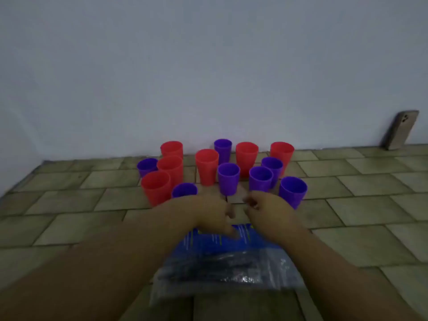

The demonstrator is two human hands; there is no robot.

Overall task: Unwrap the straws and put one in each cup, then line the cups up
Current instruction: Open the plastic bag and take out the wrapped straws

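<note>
a floor of greenish-beige rectangular tiles [69, 205] runs back to a plain pale grey wall [208, 66], and the whole view is dim and slightly blurred. near the foot of the wall stand 13 upright plastic cups in a loose cluster with their mouths up: 6 red plastic cups [206, 166] and 7 smaller purple plastic cups [228, 178], mixed together and in no straight row. on the near side of the cups a clear plastic bag with a blue printed top strip [254, 269] lies flat on the tiles, blue end toward the cups; a bundle of dark straws [231, 260] shows through it, too blurred to count. both bare forearms reach in from the bottom corners and meet over the far end of the bag. the left hand [215, 212] is turned palm down with its fingers curled down onto the blue strip, touching it; i cannot tell whether they pinch the plastic. the right hand [266, 209] hangs just beside it, fingers curled inward toward the left hand, over the tile between the bag and the nearest purple cups; i cannot tell whether it holds anything. well to the right, a beige smartphone [403, 129] leans tilted against the wall, camera lenses facing out.
</note>
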